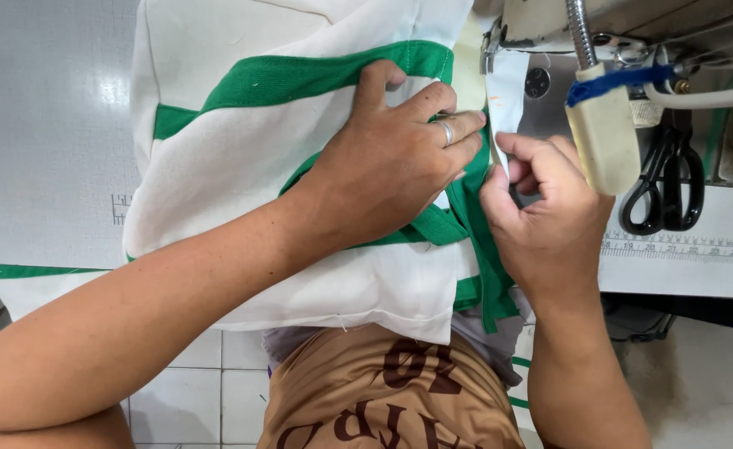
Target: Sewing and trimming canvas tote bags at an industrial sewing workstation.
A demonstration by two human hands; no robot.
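**White and green cloth held at the machine**

At the far left we see a pale grey, finely gridded table top (42, 125), flat and faintly shiny. Across it lies the white woven cloth with green bands (242, 150), a thick canvas-like piece, creased and folded, its lower edge hanging off the table front toward our lap, above a tan printed shirt (383, 399). One green band runs slanting across the top; a narrower green strap (479, 241) drops along the right edge of the cloth.

Our left hand (391, 166) lies flat on the cloth, fingers (458, 129) stretched out close together and pressing the fabric down, a silver ring (447, 130) on one of them; the thumb hooks over the upper green band. It pins the cloth rather than gripping it.

Just beside it, our right hand (549, 216) has its fingers curled in, thumb and forefinger pinched together on the cloth's edge where the green strap meets a small white tab (506, 100).

Further right stands the cream sewing machine head (603, 141) with a blue wrap, and black-handled scissors (666, 187) rest above a printed ruler strip (682, 247).
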